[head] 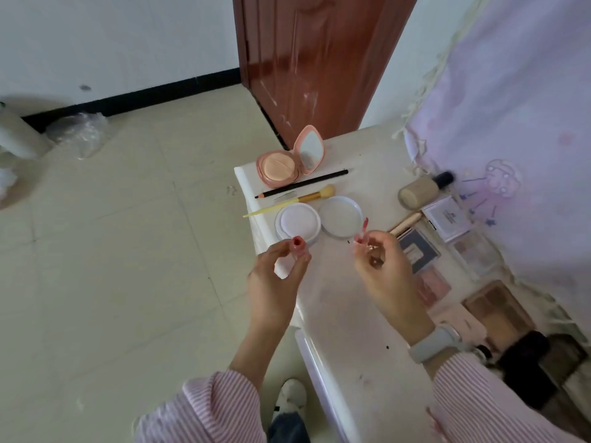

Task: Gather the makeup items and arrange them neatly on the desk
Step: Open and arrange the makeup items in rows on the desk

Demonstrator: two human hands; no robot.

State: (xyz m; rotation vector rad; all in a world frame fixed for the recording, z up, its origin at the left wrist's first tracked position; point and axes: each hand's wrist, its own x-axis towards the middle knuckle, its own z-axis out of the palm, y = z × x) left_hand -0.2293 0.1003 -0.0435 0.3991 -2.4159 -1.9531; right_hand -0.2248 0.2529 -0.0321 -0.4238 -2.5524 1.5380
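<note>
My left hand (277, 276) pinches a small pink lip gloss tube (298, 246), its open red mouth facing up. My right hand (383, 266) pinches the tube's clear cap with its red-tipped applicator wand (364, 228), held apart from the tube. Both hover over the white desk (345, 314). At the far end sit an open pink cushion compact with mirror (289, 161), a black pencil (302, 183), a yellow-handled brush (297, 201), and an open white powder jar (297, 223) beside its lid (340, 215).
Along the desk's right side lie a beige foundation bottle (422, 190), a second brush (406, 222) and several eyeshadow and blush palettes (447, 215). A lilac cloth (511, 123) hangs at right. A brown door (313, 59) stands behind; tiled floor lies left.
</note>
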